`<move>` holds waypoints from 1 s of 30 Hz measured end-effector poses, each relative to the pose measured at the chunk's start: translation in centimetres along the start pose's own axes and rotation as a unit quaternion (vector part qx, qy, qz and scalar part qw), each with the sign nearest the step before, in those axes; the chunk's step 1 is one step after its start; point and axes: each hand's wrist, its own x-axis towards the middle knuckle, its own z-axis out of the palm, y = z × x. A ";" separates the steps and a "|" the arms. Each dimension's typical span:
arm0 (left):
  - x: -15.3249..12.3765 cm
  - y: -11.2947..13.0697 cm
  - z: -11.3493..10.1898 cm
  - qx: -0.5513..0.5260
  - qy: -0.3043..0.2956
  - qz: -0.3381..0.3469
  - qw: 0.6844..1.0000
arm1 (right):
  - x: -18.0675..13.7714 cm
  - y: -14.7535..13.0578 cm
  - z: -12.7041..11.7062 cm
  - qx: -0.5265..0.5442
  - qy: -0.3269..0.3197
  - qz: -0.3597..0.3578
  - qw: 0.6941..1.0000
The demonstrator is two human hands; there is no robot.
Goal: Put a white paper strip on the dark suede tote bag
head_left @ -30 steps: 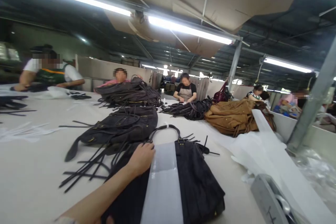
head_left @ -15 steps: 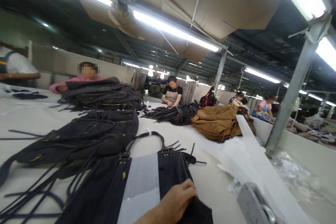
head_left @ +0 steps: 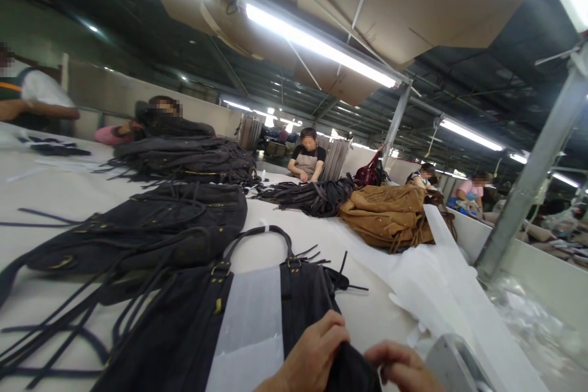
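A black handbag (head_left: 184, 309) lies in front of me, its looped handle (head_left: 261, 229) pointing away and a white sheet (head_left: 250, 312) across its middle. My left hand (head_left: 312, 346) is closed on the bag's right side, fingers bent over the dark material. Just right of it, my right hand (head_left: 402, 367) has bent fingers at the bag's right edge, seemingly pinching it; part of this grip is hidden. Beyond on the left lies another black bag (head_left: 160, 226) with long dark straps (head_left: 59, 327).
Dark bags (head_left: 184, 156) are piled at the back left, near a brown bag stack (head_left: 386, 214) and dark straps (head_left: 312, 196). White paper (head_left: 432, 275) and a grey metal device (head_left: 452, 361) are on my right. Several people sit or stand beyond the table.
My right hand has come into view and reached the bag's right edge. The left hand keeps its grip. The view has shifted slightly; a person at back left lifts a dark bag.
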 end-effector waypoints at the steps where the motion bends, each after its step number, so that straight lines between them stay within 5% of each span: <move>1: 0.0 0.0 0.0 -0.001 0.005 0.001 1.000 | 0.4 -0.6 -0.1 0.057 0.021 -0.008 0.998; 3: 0.0 -0.2 0.2 0.000 0.008 0.004 1.000 | 1.6 -1.5 0.5 0.118 0.022 -0.009 0.993; 8: 0.2 -0.2 0.4 -0.010 -0.010 -0.005 1.000 | 5.4 -2.0 4.2 0.043 -0.166 0.080 0.982; 15: -0.1 -0.3 0.7 -0.025 -0.003 -0.053 0.998 | 0.5 -3.9 0.8 0.108 -0.177 0.113 0.972; 22: -0.4 -1.1 1.6 -0.024 0.016 -0.112 0.993 | -1.8 -0.7 0.5 0.054 -0.105 0.101 0.988; 27: -0.1 0.2 1.3 -0.035 -0.191 -0.046 0.980 | 0.1 0.3 1.6 -0.033 -0.077 0.086 0.993; 30: 0.0 0.9 1.2 -0.003 -0.258 -0.015 0.966 | 1.3 -0.6 1.1 -0.147 -0.086 0.120 0.978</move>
